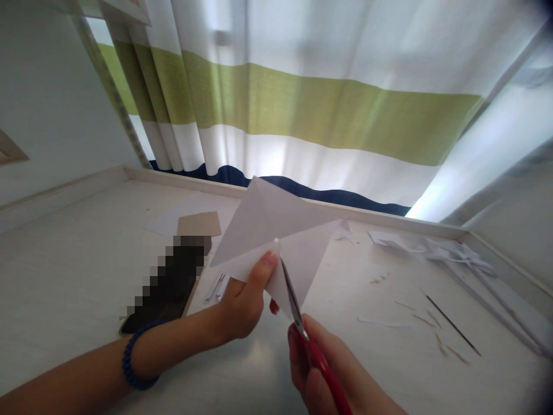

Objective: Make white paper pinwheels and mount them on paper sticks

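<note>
My left hand [248,300] pinches a white sheet of paper [298,222] near its middle, thumb on top and fingers underneath. The paper is roughly square, with creases running from its corners toward the centre, where a small hole shows. Red-handled scissors [322,363] are gripped in my right hand [328,369]. Their blades lie along the paper's near part and point toward the centre, close to my left thumb. The blades look nearly closed on the paper. A blue coiled band [129,360] circles my left wrist.
At left lie a dark pixelated object [168,294], a beige card [199,223] and small folded white pieces [216,287]. On the right are paper strips [432,251], a thin black stick [453,325] and several wooden bits [434,318]. A raised ledge [371,216] and a striped curtain [302,106] stand behind.
</note>
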Motion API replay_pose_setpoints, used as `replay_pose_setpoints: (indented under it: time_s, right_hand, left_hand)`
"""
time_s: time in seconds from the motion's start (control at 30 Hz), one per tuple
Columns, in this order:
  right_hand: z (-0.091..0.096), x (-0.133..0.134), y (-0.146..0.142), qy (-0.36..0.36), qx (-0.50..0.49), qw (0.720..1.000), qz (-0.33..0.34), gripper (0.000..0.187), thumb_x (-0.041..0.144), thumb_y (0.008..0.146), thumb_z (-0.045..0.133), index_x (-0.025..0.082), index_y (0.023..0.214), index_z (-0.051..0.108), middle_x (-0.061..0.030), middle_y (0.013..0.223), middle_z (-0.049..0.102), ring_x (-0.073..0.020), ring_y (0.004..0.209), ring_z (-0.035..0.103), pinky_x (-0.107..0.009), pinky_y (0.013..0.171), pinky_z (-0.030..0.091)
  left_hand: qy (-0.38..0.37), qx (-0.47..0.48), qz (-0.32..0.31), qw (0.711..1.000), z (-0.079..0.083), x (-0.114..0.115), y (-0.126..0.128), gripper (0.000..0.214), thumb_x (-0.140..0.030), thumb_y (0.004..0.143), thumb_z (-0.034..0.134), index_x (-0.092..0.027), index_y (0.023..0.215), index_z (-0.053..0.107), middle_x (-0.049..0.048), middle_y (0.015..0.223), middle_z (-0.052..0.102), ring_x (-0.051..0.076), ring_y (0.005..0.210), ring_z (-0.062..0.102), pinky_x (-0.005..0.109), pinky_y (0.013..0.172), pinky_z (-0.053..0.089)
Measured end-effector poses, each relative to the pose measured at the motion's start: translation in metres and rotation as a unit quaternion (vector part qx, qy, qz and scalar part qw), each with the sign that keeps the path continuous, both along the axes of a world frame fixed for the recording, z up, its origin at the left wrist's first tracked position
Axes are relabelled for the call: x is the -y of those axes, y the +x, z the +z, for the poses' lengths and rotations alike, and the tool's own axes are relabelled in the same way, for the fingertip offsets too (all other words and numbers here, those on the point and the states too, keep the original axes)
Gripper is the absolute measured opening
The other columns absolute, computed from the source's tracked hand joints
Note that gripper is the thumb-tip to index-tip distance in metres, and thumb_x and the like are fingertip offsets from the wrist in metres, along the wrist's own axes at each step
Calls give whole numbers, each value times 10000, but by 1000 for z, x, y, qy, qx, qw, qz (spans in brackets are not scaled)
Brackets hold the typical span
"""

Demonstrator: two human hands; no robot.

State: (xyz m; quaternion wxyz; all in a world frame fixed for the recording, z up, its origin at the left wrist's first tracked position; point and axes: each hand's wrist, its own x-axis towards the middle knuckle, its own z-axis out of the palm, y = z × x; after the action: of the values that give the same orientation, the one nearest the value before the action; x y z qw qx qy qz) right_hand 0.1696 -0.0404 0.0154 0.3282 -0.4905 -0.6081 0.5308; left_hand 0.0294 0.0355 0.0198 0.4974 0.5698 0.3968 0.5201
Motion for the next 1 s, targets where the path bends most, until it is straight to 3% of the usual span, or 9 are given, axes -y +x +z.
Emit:
replay_pose_setpoints:
  time_s: [0.13, 0.53, 1.0]
  right_hand:
    - [7, 0, 1, 24, 34, 999, 22, 423, 609, 697, 423, 215, 823, 511, -26, 662, 515, -156, 564, 454, -274, 574, 390]
    - [7, -11, -4, 34, 37, 997, 64, 501, 690, 732, 222, 205, 682, 337, 20, 577, 385, -107, 509, 347, -222, 436, 293]
    - [8, -10, -8, -27, -22, 999, 35, 460, 651, 744, 317, 202, 644, 336, 66, 487, 328, -67, 398, 319, -205, 362, 217]
  left_hand:
    - [-11, 40, -16, 999, -2, -1, 1, 437, -401, 817, 357, -167, 464, 464, -38, 364, 444, 77, 316, 442, 170, 315, 365]
    - [-22, 53, -45, 997, -11, 1, 0, 419, -375, 821, 387, -158, 472, 470, -45, 369, 442, 67, 340, 448, 145, 330, 371]
    - [-8, 11, -28, 1000, -12, 2, -2, 480, -393, 836, 368, -154, 429, 452, -46, 368, 454, 55, 340, 465, 132, 337, 362]
